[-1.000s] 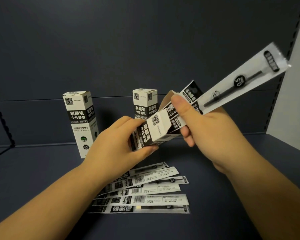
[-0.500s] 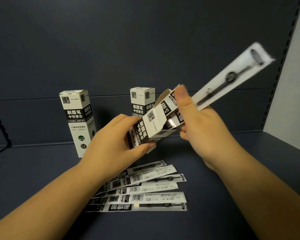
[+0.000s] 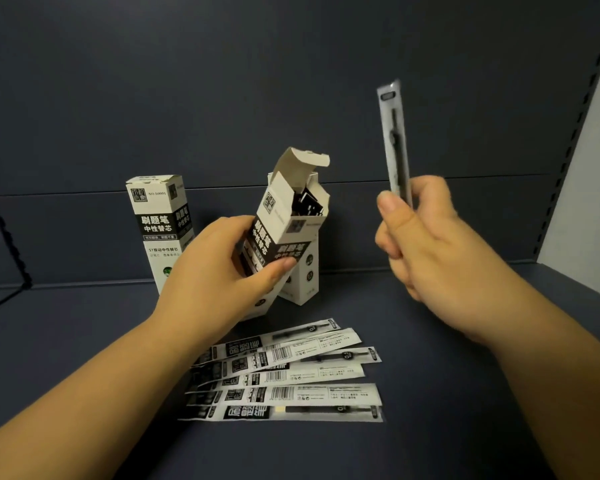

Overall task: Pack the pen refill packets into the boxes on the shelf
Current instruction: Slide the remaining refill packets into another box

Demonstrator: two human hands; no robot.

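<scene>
Left hand [image 3: 219, 271] is wrapped round the open box [image 3: 274, 233], thumb across the black printed band on the front and the other fingers curled behind it. The box is lifted off the shelf [image 3: 430, 427] and tilted, its top leaning to the right. The lid flap stands up and back, and dark packet ends show inside the mouth.

Over on the right, the right hand [image 3: 430, 244] pinches one refill packet [image 3: 394, 140] between thumb and curled fingers. The packet stands close to upright, its hang-hole end at the top and its lower end hidden in the grip. It sits well to the right of the box mouth, apart from it, and it looks a little blurred.

Directly behind the held box stands a second box [image 3: 305, 271], mostly hidden, only its lower right part and a strip of its top showing. To the left a closed box [image 3: 158, 220] stands upright near the back wall, partly covered at its lower right by the left hand.

Down in front, the loose packets [image 3: 291, 375] lie fanned flat on the shelf, overlapping one another, six as far as I can count, some with barcodes up and others showing the refill. Their left ends run under the left forearm.
</scene>
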